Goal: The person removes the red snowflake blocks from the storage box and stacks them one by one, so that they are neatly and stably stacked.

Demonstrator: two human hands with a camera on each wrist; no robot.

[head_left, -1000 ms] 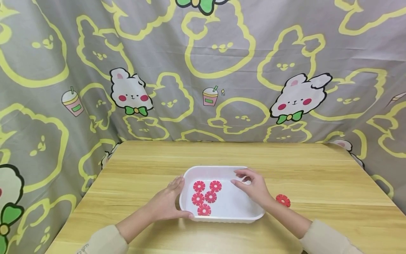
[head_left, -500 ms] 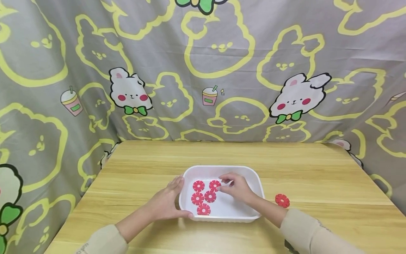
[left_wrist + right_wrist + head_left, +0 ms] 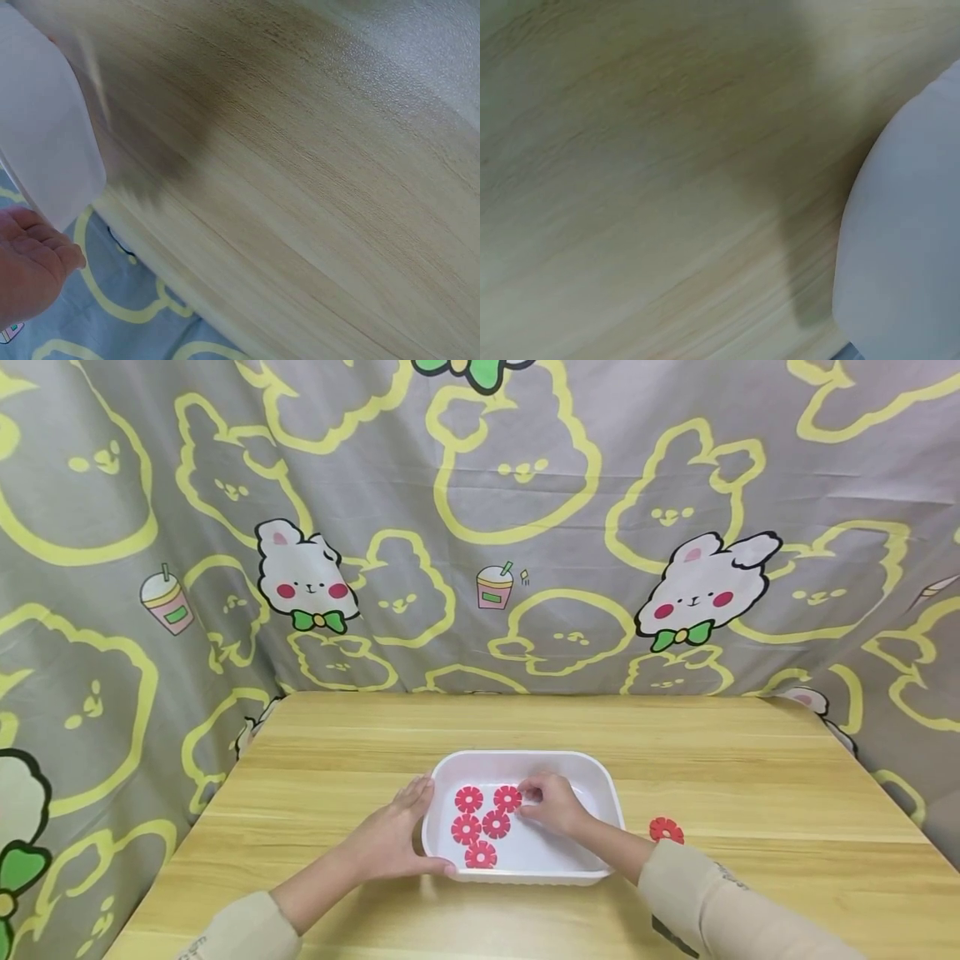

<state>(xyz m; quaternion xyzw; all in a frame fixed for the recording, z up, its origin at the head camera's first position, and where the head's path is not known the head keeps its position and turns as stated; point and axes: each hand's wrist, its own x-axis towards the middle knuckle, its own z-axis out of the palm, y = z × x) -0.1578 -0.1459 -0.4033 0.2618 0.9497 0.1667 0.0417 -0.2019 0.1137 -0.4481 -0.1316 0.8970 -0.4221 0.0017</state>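
left hand (image 3: pixel 397 835): cupped round the tray's left end, fingers along the outside wall, thumb at the near-left corner.
white tray (image 3: pixel 540 878): lower middle of head view, on the wooden table (image 3: pixel 337 735).
right hand (image 3: pixel 553 802): inside tray; thumb and forefinger narrowly apart at the upper-right disc (image 3: pixel 501 800); can't tell if they hold it (right wrist cam gives only tray wall and table).
five red discs (image 3: pixel 457 828): tray floor, left half, closely grouped.
pinch risk: thin discs could slip or skid, if fingertips catch only an edge.
neighbour risk: a sideways nudge could shift the middle disc.
tray risk: could slide or tip if left thumb presses the rim hard.
outside disc (image 3: pixel 666 824): right of tray; low right sleeve (image 3: pixel 675 885) could drag it.
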